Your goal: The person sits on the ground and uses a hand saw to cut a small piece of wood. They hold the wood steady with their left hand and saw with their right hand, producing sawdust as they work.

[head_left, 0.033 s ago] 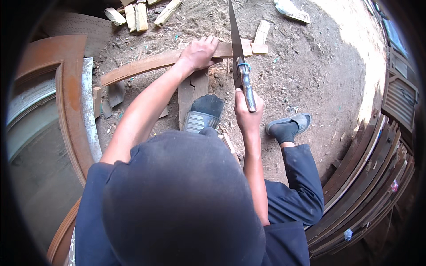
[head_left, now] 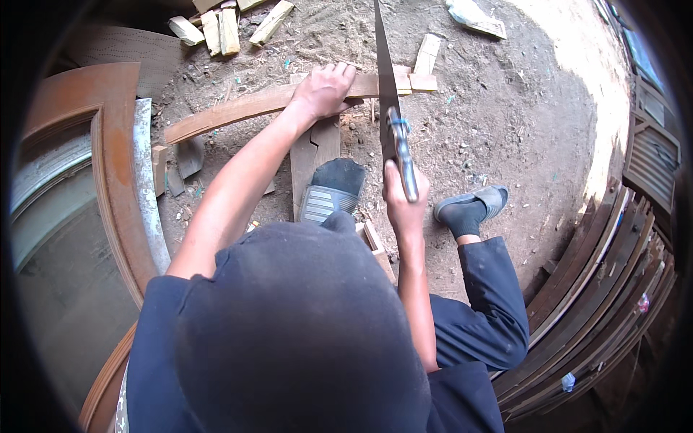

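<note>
My left hand [head_left: 326,90] is closed over a long, slightly curved wooden strip [head_left: 224,114], pressing it onto a flat board [head_left: 303,166] on the ground. My right hand [head_left: 406,191] grips a handsaw [head_left: 385,65] by its handle. The saw's dark blade points away from me and crosses the strip near its right end, right of my left hand. Beyond the blade, the strip's short end [head_left: 423,83] sticks out. Whether the teeth have cut into the wood cannot be made out.
A sandalled foot [head_left: 328,198] rests on the board; another sandal [head_left: 493,202] stands at the right. Wood offcuts [head_left: 229,32] lie at the far left and a small block [head_left: 427,52] beyond the strip's end. A framed wooden panel [head_left: 119,144] stands left. Long boards [head_left: 577,289] are stacked right.
My right hand and the saw have drawn back slightly toward me. My left hand and the strip stay in nearly the same place.
</note>
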A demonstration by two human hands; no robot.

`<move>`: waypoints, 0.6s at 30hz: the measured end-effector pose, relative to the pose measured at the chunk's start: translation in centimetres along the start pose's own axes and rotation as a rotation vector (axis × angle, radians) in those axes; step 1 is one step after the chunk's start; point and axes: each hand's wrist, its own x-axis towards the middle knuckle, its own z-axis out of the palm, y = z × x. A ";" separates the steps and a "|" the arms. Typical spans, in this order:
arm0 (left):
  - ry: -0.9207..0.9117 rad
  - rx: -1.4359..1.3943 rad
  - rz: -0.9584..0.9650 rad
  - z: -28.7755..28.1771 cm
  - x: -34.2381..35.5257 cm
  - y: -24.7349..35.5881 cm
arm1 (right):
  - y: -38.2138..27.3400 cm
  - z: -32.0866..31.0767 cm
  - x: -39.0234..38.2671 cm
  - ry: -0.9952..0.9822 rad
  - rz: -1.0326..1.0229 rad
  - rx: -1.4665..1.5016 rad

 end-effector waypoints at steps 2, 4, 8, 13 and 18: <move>-0.040 -0.031 0.006 -1.3 0.3 1.3 | 0.8 -1.7 -3.9 0.020 -0.008 -0.086; -0.007 -0.020 0.019 -1.6 0.4 1.3 | 1.6 -2.8 -7.0 0.016 -0.081 -0.140; -0.020 0.014 0.048 -1.1 0.4 0.4 | 0.9 -2.4 -4.5 -0.024 0.008 -0.121; 0.044 0.042 0.069 0.2 1.0 -0.2 | 0.8 -0.7 -0.4 -0.013 -0.033 0.048; 0.045 0.046 0.118 -0.1 1.0 0.0 | 3.0 -3.0 -7.0 0.011 -0.109 -0.141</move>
